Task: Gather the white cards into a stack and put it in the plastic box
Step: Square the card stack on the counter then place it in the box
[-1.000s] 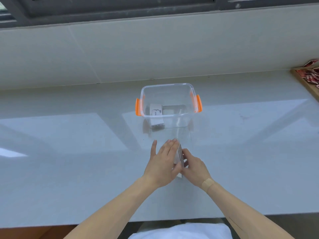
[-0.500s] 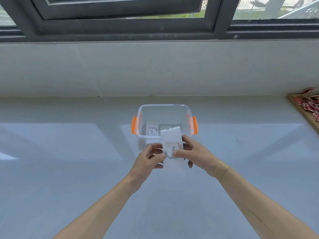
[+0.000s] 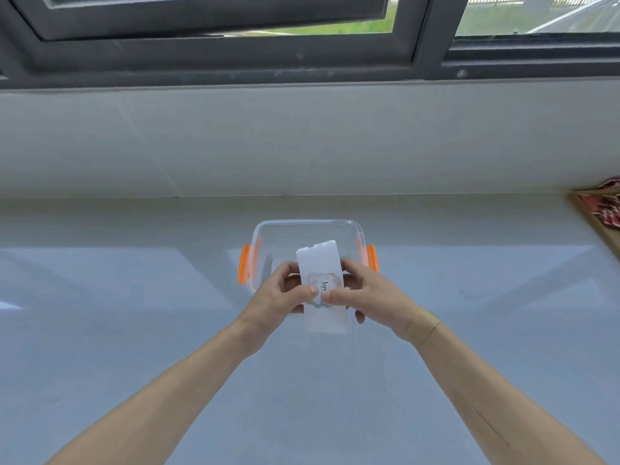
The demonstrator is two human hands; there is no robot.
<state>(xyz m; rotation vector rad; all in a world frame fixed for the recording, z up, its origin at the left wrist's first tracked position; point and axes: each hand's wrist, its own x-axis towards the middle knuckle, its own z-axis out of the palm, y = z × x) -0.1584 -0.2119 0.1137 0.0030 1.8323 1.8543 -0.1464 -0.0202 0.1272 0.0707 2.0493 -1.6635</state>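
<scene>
A stack of white cards with small print on its top face is held flat in the air by both hands. My left hand grips its left edge and my right hand grips its right edge, thumbs meeting on top. The far end of the stack hangs over the clear plastic box with orange latches, which stands on the grey counter just beyond my hands. The stack and my hands hide most of the box's inside.
The grey glossy counter runs to a pale wall ledge under a dark-framed window. A wooden tray with red packets sits at the far right edge.
The stack was lifted off the counter and carried forward, its far end now over the box. The view has tilted up, showing more of the window.
</scene>
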